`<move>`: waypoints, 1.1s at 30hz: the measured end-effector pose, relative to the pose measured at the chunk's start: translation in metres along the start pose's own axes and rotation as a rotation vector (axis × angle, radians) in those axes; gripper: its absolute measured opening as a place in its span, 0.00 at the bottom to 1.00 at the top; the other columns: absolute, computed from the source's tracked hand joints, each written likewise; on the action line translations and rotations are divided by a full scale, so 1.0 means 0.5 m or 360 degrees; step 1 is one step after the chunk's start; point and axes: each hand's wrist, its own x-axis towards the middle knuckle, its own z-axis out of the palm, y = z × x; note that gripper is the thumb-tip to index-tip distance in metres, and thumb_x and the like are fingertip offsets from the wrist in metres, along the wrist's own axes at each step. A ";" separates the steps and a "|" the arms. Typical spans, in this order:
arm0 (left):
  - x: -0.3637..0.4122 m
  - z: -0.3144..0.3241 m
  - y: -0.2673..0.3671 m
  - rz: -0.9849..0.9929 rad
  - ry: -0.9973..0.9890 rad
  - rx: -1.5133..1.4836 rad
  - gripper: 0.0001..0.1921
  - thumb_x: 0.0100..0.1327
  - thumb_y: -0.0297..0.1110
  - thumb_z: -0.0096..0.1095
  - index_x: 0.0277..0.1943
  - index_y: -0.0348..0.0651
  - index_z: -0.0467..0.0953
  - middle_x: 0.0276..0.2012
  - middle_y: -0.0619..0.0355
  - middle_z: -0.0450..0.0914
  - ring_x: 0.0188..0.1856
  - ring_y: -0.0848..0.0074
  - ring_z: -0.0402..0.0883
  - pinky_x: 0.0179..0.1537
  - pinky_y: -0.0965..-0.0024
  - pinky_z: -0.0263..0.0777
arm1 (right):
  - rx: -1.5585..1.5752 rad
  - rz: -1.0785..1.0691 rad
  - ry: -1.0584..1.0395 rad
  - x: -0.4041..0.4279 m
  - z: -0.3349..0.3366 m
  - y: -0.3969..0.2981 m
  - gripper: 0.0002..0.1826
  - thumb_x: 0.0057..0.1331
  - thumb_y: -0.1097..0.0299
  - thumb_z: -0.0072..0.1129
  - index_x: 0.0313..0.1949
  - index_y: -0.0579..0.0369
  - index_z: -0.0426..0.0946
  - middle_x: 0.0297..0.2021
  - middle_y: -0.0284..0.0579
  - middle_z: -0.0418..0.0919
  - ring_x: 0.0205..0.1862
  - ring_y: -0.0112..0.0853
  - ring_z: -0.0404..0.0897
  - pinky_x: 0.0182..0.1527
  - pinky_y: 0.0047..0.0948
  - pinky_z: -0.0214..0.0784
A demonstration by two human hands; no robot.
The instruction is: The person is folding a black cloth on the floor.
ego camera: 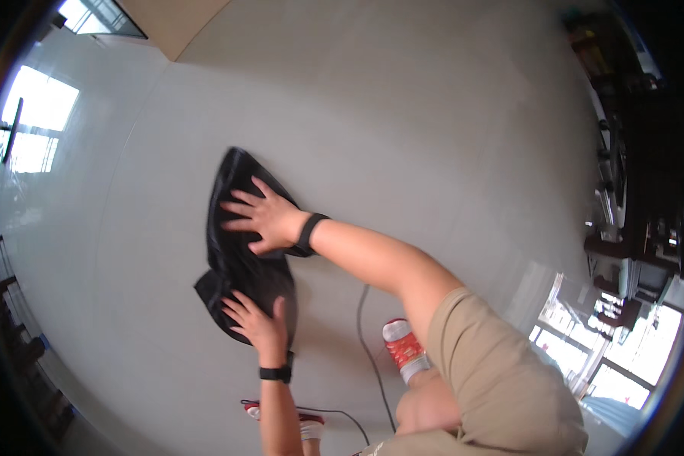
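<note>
A piece of black cloth (262,285) lies folded and creased on the pale, smooth floor; whether it is a garment or a bag I cannot tell. Spread over its upper part is my right hand (265,218), palm down with the fingers apart. My left hand (262,328) rests lower down on the same cloth, its fingers and thumb spread. Neither hand grips the fabric. Each wrist wears a black band, the right one (310,232) and the left one (276,370).
Dark cables (370,347) run across the floor by my red and white shoe (403,345). A tan panel or furniture side (176,25) stands at the upper left. Dark furniture (610,251) lines the right rim. Window light (43,102) reflects off the floor on the left.
</note>
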 end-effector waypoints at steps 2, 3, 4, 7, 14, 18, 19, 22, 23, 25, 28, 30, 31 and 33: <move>0.068 -0.021 0.013 -0.0173 -0.0083 -0.0105 0.57 0.52 0.62 0.66 0.73 0.40 0.39 0.72 0.34 0.38 0.73 0.40 0.41 0.61 0.30 0.52 | -0.0018 0.0126 -0.0001 0.040 0.005 0.030 0.36 0.60 0.39 0.49 0.68 0.27 0.59 0.73 0.36 0.48 0.75 0.38 0.45 0.71 0.59 0.28; 0.096 -0.045 0.021 -0.0257 -0.0156 -0.0158 0.59 0.50 0.62 0.69 0.74 0.41 0.38 0.72 0.34 0.36 0.73 0.39 0.40 0.61 0.30 0.52 | 0.0000 0.0180 -0.0017 0.053 -0.002 0.038 0.36 0.61 0.37 0.48 0.69 0.25 0.58 0.73 0.35 0.47 0.75 0.37 0.43 0.71 0.59 0.27; 0.112 -0.059 0.022 -0.0251 -0.0129 -0.0147 0.59 0.50 0.62 0.69 0.74 0.41 0.38 0.72 0.34 0.36 0.73 0.39 0.40 0.61 0.30 0.52 | -0.0024 0.0203 -0.0025 0.064 -0.002 0.040 0.36 0.61 0.37 0.49 0.69 0.22 0.57 0.73 0.34 0.47 0.75 0.37 0.44 0.71 0.59 0.26; 0.152 -0.077 -0.009 -0.0193 -0.0306 -0.0257 0.65 0.43 0.59 0.75 0.74 0.43 0.34 0.72 0.33 0.33 0.72 0.37 0.37 0.62 0.34 0.55 | 0.0051 0.0323 -0.0022 0.056 -0.020 0.054 0.36 0.60 0.37 0.50 0.69 0.20 0.57 0.73 0.33 0.48 0.75 0.36 0.45 0.72 0.59 0.27; 0.163 -0.107 0.085 0.0107 -0.0221 -0.0026 0.63 0.43 0.59 0.75 0.75 0.51 0.37 0.74 0.41 0.37 0.74 0.47 0.41 0.61 0.28 0.49 | -0.0084 0.0551 0.0223 -0.100 -0.033 0.142 0.36 0.61 0.40 0.53 0.68 0.22 0.57 0.71 0.34 0.53 0.72 0.39 0.51 0.71 0.57 0.35; 0.129 -0.100 0.179 0.0504 -0.0087 0.0082 0.58 0.44 0.57 0.75 0.74 0.52 0.46 0.74 0.44 0.44 0.74 0.53 0.46 0.64 0.30 0.42 | -0.0134 0.0746 0.0291 -0.284 -0.067 0.169 0.37 0.59 0.51 0.58 0.68 0.29 0.58 0.71 0.39 0.54 0.71 0.43 0.54 0.69 0.57 0.40; 0.116 -0.093 0.200 0.0577 -0.0082 0.0064 0.57 0.44 0.57 0.75 0.74 0.52 0.47 0.74 0.44 0.45 0.74 0.53 0.47 0.64 0.31 0.43 | -0.0187 0.0828 0.0277 -0.324 -0.071 0.159 0.37 0.59 0.53 0.59 0.68 0.32 0.59 0.70 0.39 0.54 0.70 0.43 0.54 0.69 0.57 0.41; 0.063 -0.046 0.232 0.0758 -0.0096 -0.0161 0.54 0.47 0.52 0.75 0.74 0.53 0.48 0.74 0.45 0.41 0.75 0.52 0.42 0.66 0.34 0.43 | -0.0174 0.1027 0.0390 -0.449 -0.038 0.129 0.36 0.60 0.58 0.57 0.69 0.34 0.58 0.71 0.41 0.52 0.71 0.45 0.51 0.69 0.57 0.38; 0.039 -0.034 0.234 0.0786 -0.0115 -0.0190 0.52 0.49 0.51 0.74 0.74 0.53 0.48 0.74 0.46 0.41 0.75 0.52 0.42 0.66 0.34 0.43 | -0.0189 0.1098 0.0374 -0.484 -0.023 0.110 0.36 0.60 0.58 0.58 0.68 0.33 0.57 0.71 0.39 0.52 0.71 0.45 0.51 0.69 0.59 0.39; 0.000 -0.009 0.219 0.0845 -0.0057 -0.0239 0.51 0.50 0.51 0.73 0.73 0.54 0.49 0.74 0.47 0.42 0.75 0.52 0.43 0.66 0.33 0.42 | -0.0177 0.1114 0.0371 -0.532 -0.008 0.069 0.38 0.60 0.60 0.58 0.69 0.34 0.56 0.72 0.41 0.50 0.72 0.46 0.50 0.69 0.60 0.38; -0.056 0.002 0.179 0.0886 -0.0137 -0.0265 0.49 0.51 0.49 0.73 0.73 0.54 0.51 0.74 0.49 0.44 0.74 0.51 0.46 0.65 0.31 0.43 | -0.0152 0.1045 0.0273 -0.593 0.014 0.008 0.40 0.58 0.61 0.58 0.70 0.42 0.54 0.73 0.48 0.45 0.72 0.51 0.47 0.69 0.62 0.35; -0.084 -0.002 0.132 0.0901 -0.0155 -0.0243 0.47 0.51 0.47 0.73 0.72 0.54 0.54 0.74 0.49 0.46 0.73 0.50 0.47 0.64 0.30 0.44 | -0.0134 0.0933 0.0201 -0.605 0.037 -0.033 0.41 0.58 0.58 0.58 0.70 0.44 0.54 0.72 0.53 0.44 0.72 0.54 0.44 0.68 0.64 0.34; -0.097 -0.003 0.115 0.0881 -0.0168 -0.0238 0.47 0.51 0.47 0.72 0.72 0.54 0.53 0.74 0.49 0.46 0.74 0.51 0.47 0.64 0.31 0.44 | -0.0128 0.0892 0.0169 -0.611 0.044 -0.056 0.40 0.58 0.57 0.58 0.70 0.44 0.54 0.72 0.54 0.44 0.73 0.55 0.43 0.68 0.65 0.33; -0.097 -0.007 0.068 0.0890 -0.0119 -0.0190 0.47 0.51 0.48 0.72 0.72 0.53 0.53 0.74 0.49 0.47 0.74 0.51 0.47 0.64 0.32 0.44 | -0.0109 0.0784 0.0113 -0.595 0.059 -0.096 0.40 0.59 0.55 0.57 0.70 0.45 0.55 0.72 0.56 0.44 0.73 0.57 0.42 0.67 0.68 0.31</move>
